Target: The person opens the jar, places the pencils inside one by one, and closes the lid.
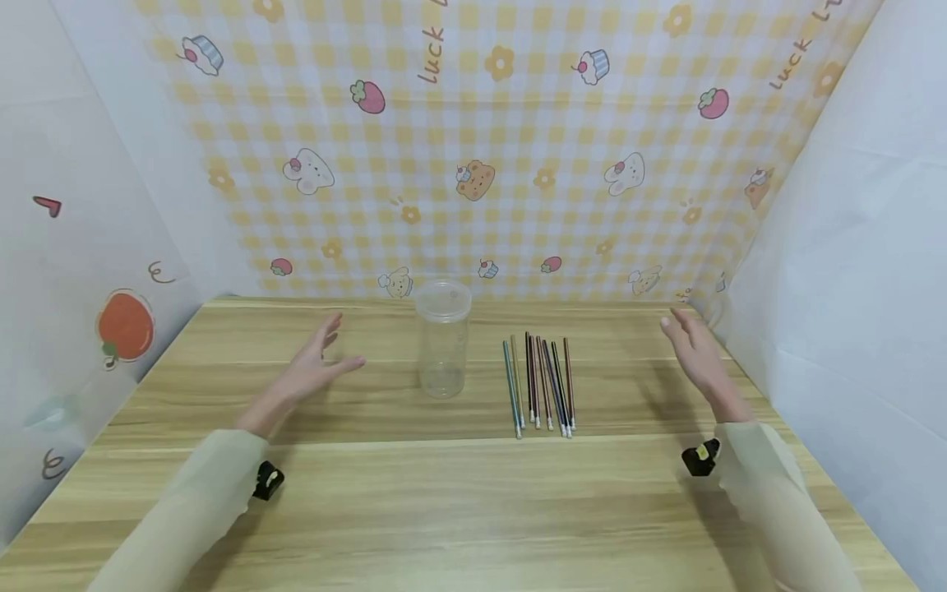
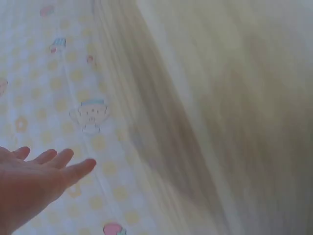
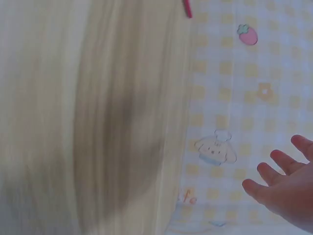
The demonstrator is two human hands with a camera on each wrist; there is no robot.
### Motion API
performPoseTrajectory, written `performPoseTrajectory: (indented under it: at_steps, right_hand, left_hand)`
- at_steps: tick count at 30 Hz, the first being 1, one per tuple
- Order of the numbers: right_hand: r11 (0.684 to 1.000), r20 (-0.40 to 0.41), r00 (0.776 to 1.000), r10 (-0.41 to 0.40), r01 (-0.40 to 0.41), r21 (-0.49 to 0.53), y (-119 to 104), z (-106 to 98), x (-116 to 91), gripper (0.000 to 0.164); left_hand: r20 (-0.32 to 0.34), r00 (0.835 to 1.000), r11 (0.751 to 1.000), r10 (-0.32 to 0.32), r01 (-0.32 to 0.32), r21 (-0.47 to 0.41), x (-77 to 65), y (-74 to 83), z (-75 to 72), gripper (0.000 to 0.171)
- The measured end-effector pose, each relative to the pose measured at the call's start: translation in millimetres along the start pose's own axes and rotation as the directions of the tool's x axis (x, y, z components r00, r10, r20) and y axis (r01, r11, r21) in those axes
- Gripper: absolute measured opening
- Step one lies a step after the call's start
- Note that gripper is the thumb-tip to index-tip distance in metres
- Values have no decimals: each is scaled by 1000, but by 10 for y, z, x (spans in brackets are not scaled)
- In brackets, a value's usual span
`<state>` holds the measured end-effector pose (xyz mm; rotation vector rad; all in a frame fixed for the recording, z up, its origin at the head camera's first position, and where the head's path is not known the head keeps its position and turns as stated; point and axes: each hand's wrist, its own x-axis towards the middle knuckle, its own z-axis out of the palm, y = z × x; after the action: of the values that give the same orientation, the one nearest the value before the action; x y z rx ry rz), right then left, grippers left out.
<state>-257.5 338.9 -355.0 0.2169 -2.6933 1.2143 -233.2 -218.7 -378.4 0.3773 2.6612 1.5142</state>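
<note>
A clear plastic jar [image 1: 442,349] with a lid stands upright toward the back middle of the table. Just right of it lies a loose row of several pencils [image 1: 543,382], side by side, their white-tipped ends toward the near side. My left hand [image 1: 314,366] hovers left of the jar, fingers extended and thumb spread, holding nothing; its fingers also show in the left wrist view. Off to the right of the pencils, my right hand [image 1: 695,353] is held over the table with relaxed fingers and nothing in it. One pencil's end [image 3: 188,9] peeks in at the top of the right wrist view.
The wood-grain table [image 1: 459,510] meets a yellow checkered backdrop [image 1: 510,222] at its back edge. White sheets close in the left side [image 1: 44,271] and the right side [image 1: 851,271]. Black wrist devices [image 1: 269,480] sit at both sleeves.
</note>
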Motion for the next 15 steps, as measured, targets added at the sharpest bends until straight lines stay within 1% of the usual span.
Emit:
performPoseTrajectory:
  at_steps: [2,4,7,11,13,14,15]
  right_hand:
    - [996,16,1000,24,-26,89,-76,27,16,66]
    - [985,33,999,40,-45,166,-156,64,39,67]
    - [970,38,999,38,-46,239,-276,123,73,67]
    - [942,66,998,20,-41,332,-427,191,113,65]
    - [929,84,996,7,-38,369,-497,226,131,63]
    - [921,93,996,7,-42,386,-528,246,144,63]
    - [919,99,995,6,-44,392,-557,268,157,62]
  left_hand:
    - [29,1000,998,-3,5,-58,23,10,74,92]
    - [51,999,997,6,-2,-83,55,13,149,92]
    - [79,997,996,18,-11,-90,102,30,251,93]
    - [118,993,996,30,-20,-88,152,62,360,95]
    - [136,990,996,28,-17,-86,171,84,404,96]
    - [148,989,996,22,-9,-86,170,124,420,96]
    - [157,987,997,17,-4,-81,186,128,438,96]
